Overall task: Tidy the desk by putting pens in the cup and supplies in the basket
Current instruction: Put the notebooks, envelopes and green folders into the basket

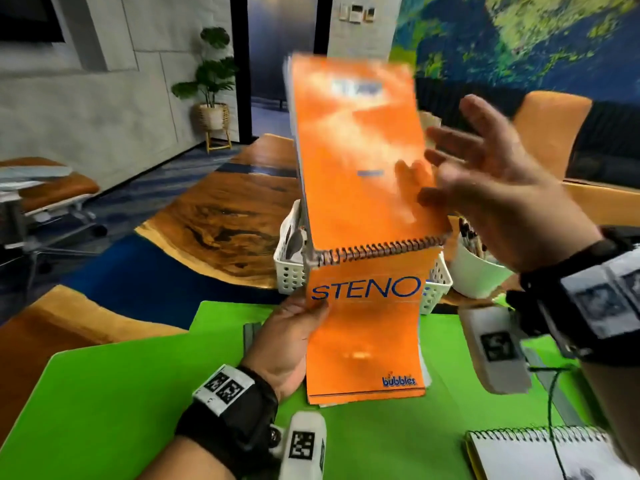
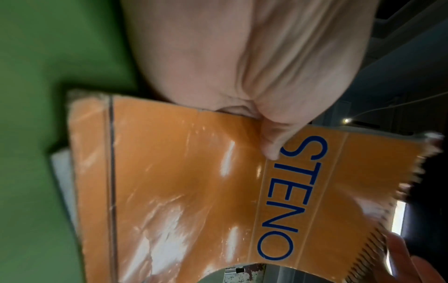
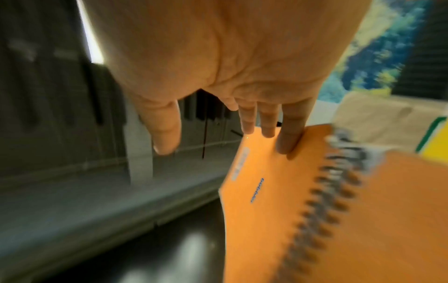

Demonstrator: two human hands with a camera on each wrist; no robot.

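From the head camera, the orange steno notebook [image 1: 367,216] fills the middle of the frame, spiral-bound with a wire coil across its centre. One glossy cover stands up toward the top of the frame, blurred, and the other hangs down with "STENO" printed in blue and a small "bubbles" logo at its lower corner. My left hand [image 1: 287,341], at lower centre, pinches the left edge of the hanging cover just under the coil, thumb on the printed face. My right hand [image 1: 498,188], at centre right, is spread wide with fingers straight; the fingertips meet the right edge of the raised cover and grasp nothing. Behind the notebook, one white perforated basket [image 1: 291,271] shows on both sides, and one white cup [image 1: 474,271] with pens stands just to its right. A second, white-paged spiral notebook [image 1: 540,455] lies on the green mat [image 1: 104,393] at lower right.

From the left wrist camera, the orange cover [image 2: 194,181] runs across the lower half, "STENO" reading sideways, with scuffed reflections. My thumb [image 2: 274,141] presses onto it beside the "S", clamping the cover against my fingers behind, which are hidden.

From the right wrist camera, the notebook [image 3: 315,210] sits at lower right, coil blurred. Three straight fingertips [image 3: 288,137] touch its upper edge; the thumb [image 3: 164,134] hangs free, well apart to the left.
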